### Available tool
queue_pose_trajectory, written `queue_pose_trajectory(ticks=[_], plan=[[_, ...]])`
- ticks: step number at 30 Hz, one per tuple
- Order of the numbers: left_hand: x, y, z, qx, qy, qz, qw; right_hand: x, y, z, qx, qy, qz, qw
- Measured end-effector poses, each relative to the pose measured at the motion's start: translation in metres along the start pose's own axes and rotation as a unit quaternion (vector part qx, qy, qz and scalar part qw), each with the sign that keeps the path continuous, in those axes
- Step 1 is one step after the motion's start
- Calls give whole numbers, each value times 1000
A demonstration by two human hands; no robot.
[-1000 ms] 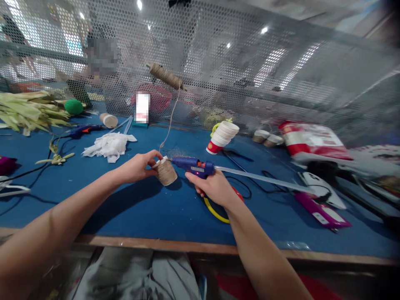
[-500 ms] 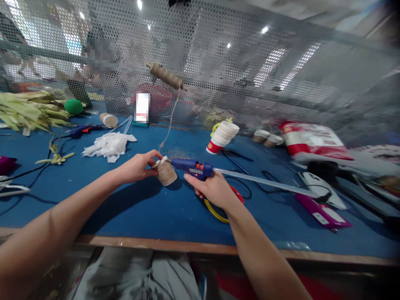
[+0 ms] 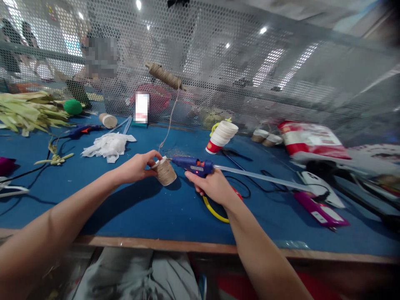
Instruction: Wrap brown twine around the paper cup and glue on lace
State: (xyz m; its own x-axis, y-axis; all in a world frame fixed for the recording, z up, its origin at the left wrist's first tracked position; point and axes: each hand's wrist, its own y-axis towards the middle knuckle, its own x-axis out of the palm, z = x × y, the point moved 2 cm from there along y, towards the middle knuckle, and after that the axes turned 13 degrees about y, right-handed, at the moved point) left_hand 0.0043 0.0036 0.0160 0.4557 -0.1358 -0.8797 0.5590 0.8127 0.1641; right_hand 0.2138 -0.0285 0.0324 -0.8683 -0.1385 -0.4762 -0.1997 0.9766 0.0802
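Observation:
Between the thumb and fingers of my left hand is a tilted paper cup wrapped in twine. A strand of twine runs from the cup up to a twine spool on the mesh panel. My right hand is wrapped round the grip of a blue glue gun, with a small red light showing on it. Its nozzle is close to the cup's upper edge; whether the two touch, I cannot tell. A long clear glue stick sticks out of the gun's back.
Stacked paper cups lean beyond the glue gun. White crumpled fabric and a second glue gun lie to the left. A yellow tape roll sits under my right wrist. A purple power strip and cables lie right. Perforated metal mesh closes the back.
Both hands, the wrapped cup and the glue gun stay almost in place. The gun's rear and glue stick have shifted very slightly. The camera view has drifted a little.

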Motion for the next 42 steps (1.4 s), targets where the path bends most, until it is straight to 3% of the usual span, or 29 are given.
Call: queue_pose_trajectory(ticks=[42], plan=[[0,0,1,6,6,3,1000,8,-7,-6,9,-2,-11,1000]])
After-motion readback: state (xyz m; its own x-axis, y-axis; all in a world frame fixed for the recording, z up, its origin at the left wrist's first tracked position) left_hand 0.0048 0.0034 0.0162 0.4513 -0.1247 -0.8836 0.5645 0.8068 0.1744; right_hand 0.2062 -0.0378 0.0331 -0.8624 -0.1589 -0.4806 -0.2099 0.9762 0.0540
